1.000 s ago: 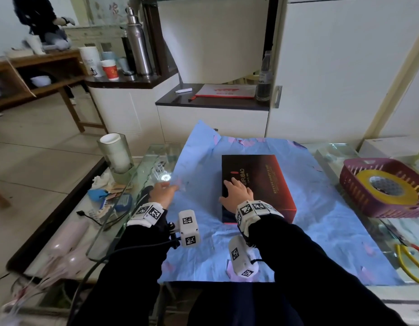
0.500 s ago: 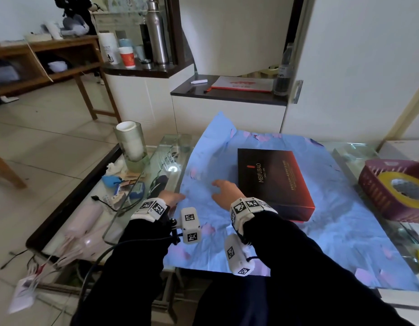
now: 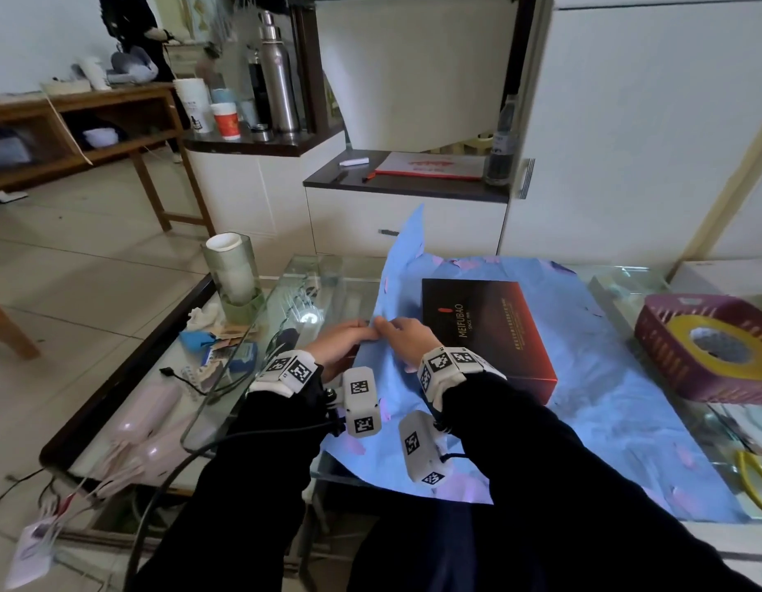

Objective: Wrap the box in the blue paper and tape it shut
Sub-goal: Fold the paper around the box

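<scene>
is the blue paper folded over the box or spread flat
Mostly spread. The blue paper lies flat under the box, whose top is bare; only the paper's left edge is lifted, pinched by left hand and right hand.

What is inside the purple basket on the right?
A yellow tape roll lies flat in the purple basket. Anything beneath the roll is hidden by it and the basket's wall.

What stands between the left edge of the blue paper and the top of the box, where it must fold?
Nothing visible does. The left hand and right hand meet at the left edge of the blue paper, right beside the box, whose top is bare.
</scene>
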A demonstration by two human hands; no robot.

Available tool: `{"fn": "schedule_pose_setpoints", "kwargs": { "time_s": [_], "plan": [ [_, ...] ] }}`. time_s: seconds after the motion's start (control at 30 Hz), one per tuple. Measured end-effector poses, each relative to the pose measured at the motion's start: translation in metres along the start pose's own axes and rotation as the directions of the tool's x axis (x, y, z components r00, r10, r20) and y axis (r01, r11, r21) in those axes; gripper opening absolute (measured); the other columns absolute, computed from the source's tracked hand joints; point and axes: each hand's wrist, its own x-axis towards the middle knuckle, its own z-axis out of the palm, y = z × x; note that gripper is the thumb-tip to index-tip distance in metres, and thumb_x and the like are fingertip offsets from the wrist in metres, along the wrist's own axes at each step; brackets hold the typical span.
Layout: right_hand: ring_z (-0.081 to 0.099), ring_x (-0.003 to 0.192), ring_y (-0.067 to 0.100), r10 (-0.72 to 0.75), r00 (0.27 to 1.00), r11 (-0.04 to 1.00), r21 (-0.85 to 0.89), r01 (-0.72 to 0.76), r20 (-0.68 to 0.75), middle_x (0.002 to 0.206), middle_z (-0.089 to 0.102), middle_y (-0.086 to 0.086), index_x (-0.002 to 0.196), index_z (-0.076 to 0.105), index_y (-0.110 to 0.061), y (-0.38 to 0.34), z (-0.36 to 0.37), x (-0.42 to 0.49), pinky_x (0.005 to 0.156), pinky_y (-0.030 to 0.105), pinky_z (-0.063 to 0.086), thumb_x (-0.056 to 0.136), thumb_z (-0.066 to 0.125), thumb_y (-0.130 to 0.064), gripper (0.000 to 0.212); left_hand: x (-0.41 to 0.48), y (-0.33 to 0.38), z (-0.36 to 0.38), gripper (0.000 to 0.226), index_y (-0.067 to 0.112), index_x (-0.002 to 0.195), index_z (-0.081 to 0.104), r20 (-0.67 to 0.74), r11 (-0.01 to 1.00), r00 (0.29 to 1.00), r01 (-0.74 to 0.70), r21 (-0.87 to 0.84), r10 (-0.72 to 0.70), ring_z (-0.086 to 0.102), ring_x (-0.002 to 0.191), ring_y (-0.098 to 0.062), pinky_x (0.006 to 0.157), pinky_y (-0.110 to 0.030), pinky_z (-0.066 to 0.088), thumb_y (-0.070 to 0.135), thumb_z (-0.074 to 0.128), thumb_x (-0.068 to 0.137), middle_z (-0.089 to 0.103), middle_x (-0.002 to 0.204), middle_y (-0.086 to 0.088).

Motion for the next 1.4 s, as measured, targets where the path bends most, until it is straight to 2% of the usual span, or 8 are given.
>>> {"fn": "schedule_pose_setpoints", "kwargs": {
  "time_s": [0.13, 0.4, 0.53, 0.63, 0.8, 1.0, 1.27, 1.4],
  "plan": [
    [0.063, 0.103, 0.033, 0.035, 0.999, 0.992, 0.123, -0.035, -0.006, 0.106, 0.063, 0.018, 0.105, 0.062, -0.005, 0.003, 0.0, -0.002, 0.089, 0.049, 0.052, 0.09, 0.044, -0.054, 0.055, -0.004, 0.002, 0.01, 0.016, 0.016, 0.075, 0.062, 0.019, 0.999, 0.999, -0.037, 0.038, 0.036, 0.059, 0.072, -0.021, 0.069, -0.029, 0.046, 0.009, 0.057, 0.089, 0.064, 0.081, -0.01],
    [0.069, 0.082, 0.032, 0.143, 0.989, 0.95, 0.276, -0.143, 0.02, 0.105, 0.065, 0.019, 0.112, 0.059, -0.004, 0.014, -0.019, -0.007, 0.054, 0.041, 0.058, 0.089, 0.051, -0.049, 0.051, -0.01, 0.002, 0.032, 0.018, 0.013, 0.073, 0.053, 0.052, 0.99, 0.999, -0.007, 0.138, 0.0, 0.052, 0.071, -0.014, 0.064, -0.015, 0.043, 0.01, 0.058, 0.09, 0.056, 0.077, -0.006],
    [0.067, 0.068, 0.031, 0.178, 0.984, 0.963, 0.203, -0.176, 0.01, 0.092, 0.068, 0.02, 0.095, 0.061, 0.0, 0.02, -0.021, -0.009, 0.058, 0.04, 0.059, 0.092, 0.054, -0.029, 0.03, -0.011, -0.01, 0.043, 0.025, 0.012, 0.069, 0.049, 0.036, 0.987, 0.999, 0.009, 0.16, -0.015, 0.048, 0.063, -0.01, 0.045, -0.008, 0.043, 0.006, 0.055, 0.092, 0.05, 0.07, -0.004],
    [0.067, 0.062, 0.031, 0.219, 0.976, 0.963, 0.162, -0.215, -0.009, 0.08, 0.067, 0.02, 0.092, 0.063, 0.003, 0.024, -0.023, -0.011, 0.062, 0.044, 0.06, 0.089, 0.053, -0.014, 0.02, -0.01, -0.015, 0.05, 0.023, 0.01, 0.07, 0.05, 0.081, 0.991, 0.996, 0.036, 0.129, -0.047, 0.052, 0.068, -0.012, 0.053, -0.015, 0.05, 0.003, 0.053, 0.092, 0.053, 0.078, -0.004],
    [0.069, 0.091, 0.035, 0.215, 0.971, 0.976, 0.049, -0.211, -0.108, 0.095, 0.07, 0.02, 0.096, 0.067, 0.003, 0.034, -0.025, -0.001, 0.084, 0.044, 0.056, 0.083, 0.054, -0.008, 0.021, -0.01, -0.008, 0.047, 0.013, 0.01, 0.082, 0.052, 0.071, 0.999, 0.997, 0.044, -0.028, -0.042, 0.052, 0.101, -0.017, 0.084, -0.041, 0.052, 0.008, 0.051, 0.095, 0.053, 0.089, 0.0],
    [0.067, 0.096, 0.036, 0.212, 0.971, 0.977, 0.028, -0.21, -0.109, 0.098, 0.069, 0.024, 0.088, 0.061, -0.003, 0.041, -0.028, 0.008, 0.087, 0.046, 0.055, 0.082, 0.066, -0.011, 0.011, -0.003, -0.009, 0.036, 0.021, 0.01, 0.079, 0.052, -0.012, 1.0, 1.0, -0.011, 0.019, 0.011, 0.053, 0.074, -0.012, 0.05, -0.021, 0.055, -0.005, 0.047, 0.093, 0.05, 0.079, -0.007],
    [0.065, 0.079, 0.029, 0.204, 0.979, 0.978, 0.029, -0.205, 0.019, 0.077, 0.063, 0.013, 0.082, 0.061, -0.004, 0.041, -0.035, -0.002, 0.087, 0.046, 0.055, 0.083, 0.069, -0.017, 0.015, 0.0, -0.022, 0.034, 0.027, 0.01, 0.078, 0.053, -0.043, 0.999, 0.998, -0.035, 0.03, 0.037, 0.053, 0.075, -0.013, 0.048, -0.015, 0.054, -0.015, 0.049, 0.087, 0.049, 0.084, -0.005],
    [0.057, 0.056, 0.022, 0.229, 0.97, 0.971, 0.047, -0.233, 0.081, 0.067, 0.059, 0.012, 0.09, 0.061, 0.002, 0.039, -0.035, -0.02, 0.055, 0.031, 0.053, 0.085, 0.067, -0.014, 0.018, -0.002, -0.034, 0.039, 0.028, 0.01, 0.08, 0.054, -0.051, 0.998, 0.997, -0.054, 0.033, 0.056, 0.053, 0.075, -0.013, 0.051, -0.012, 0.054, -0.016, 0.048, 0.087, 0.05, 0.085, -0.005]
  ]
}}
